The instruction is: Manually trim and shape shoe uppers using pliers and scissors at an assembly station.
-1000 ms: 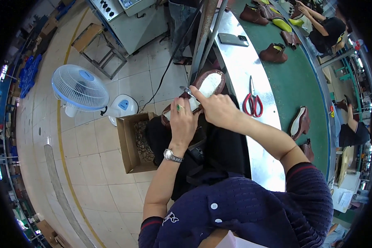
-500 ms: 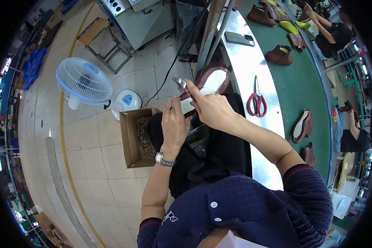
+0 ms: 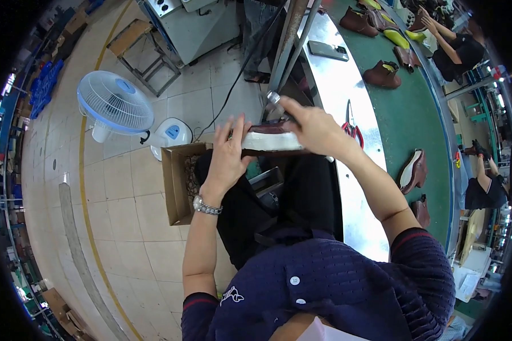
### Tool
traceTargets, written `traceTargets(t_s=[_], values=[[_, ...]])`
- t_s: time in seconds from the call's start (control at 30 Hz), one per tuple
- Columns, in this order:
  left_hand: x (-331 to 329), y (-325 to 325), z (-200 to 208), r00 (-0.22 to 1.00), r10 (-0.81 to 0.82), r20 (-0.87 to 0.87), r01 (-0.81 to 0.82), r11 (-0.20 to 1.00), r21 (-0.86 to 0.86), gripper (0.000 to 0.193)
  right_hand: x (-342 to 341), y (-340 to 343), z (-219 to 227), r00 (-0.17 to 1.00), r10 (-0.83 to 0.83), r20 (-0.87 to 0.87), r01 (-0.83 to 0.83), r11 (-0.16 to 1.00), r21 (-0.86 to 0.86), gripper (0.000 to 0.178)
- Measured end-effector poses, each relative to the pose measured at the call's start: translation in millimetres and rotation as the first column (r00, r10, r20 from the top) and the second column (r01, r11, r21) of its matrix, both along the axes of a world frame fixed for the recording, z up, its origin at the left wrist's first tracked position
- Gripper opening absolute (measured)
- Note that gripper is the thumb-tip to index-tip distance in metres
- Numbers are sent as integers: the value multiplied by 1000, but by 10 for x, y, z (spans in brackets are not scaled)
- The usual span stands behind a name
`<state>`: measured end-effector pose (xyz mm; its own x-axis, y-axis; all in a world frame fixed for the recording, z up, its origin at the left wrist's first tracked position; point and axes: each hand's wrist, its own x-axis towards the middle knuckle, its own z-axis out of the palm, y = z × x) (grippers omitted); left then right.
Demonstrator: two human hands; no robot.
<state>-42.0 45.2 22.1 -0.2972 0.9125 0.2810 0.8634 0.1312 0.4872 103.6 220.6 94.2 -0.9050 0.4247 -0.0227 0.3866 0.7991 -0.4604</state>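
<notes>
A dark reddish-brown shoe (image 3: 273,142) with a white underside lies on its side above my lap. My left hand (image 3: 226,161) grips its left end, thumb below and fingers above. In my closed right hand (image 3: 318,133), over the shoe's right end, is a hand tool with a shiny rounded metal head (image 3: 273,98). Its handle is mostly hidden, so I cannot tell its exact kind. Red-handled scissors (image 3: 351,128) lie on the metal ledge just beyond my right hand, partly covered by it.
An open cardboard box (image 3: 179,219) stands left of my legs. Beyond it is a blue-and-white fan (image 3: 115,102). A phone (image 3: 327,50) rests on the metal ledge (image 3: 364,204). Several shoes, including a brown one (image 3: 413,171), sit on the green belt (image 3: 398,119). Another person (image 3: 458,54) works across it.
The shoe has turned from showing its white underside to lying side-on, lower down. My right hand moved right with the tool, its head now higher. My left hand shifted slightly left.
</notes>
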Motion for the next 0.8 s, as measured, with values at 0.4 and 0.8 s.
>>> traceTargets(t_s=[0.4,0.8], values=[[626,-973,-26,752,462,470,-455,880,-137,50,525,-610,-58,971,225,81,-114,730,-674,50],[918,-943,-44,855,461,236,-444,887,-125,34,137,-807,254,713,574,402,-524,818,-237,57]])
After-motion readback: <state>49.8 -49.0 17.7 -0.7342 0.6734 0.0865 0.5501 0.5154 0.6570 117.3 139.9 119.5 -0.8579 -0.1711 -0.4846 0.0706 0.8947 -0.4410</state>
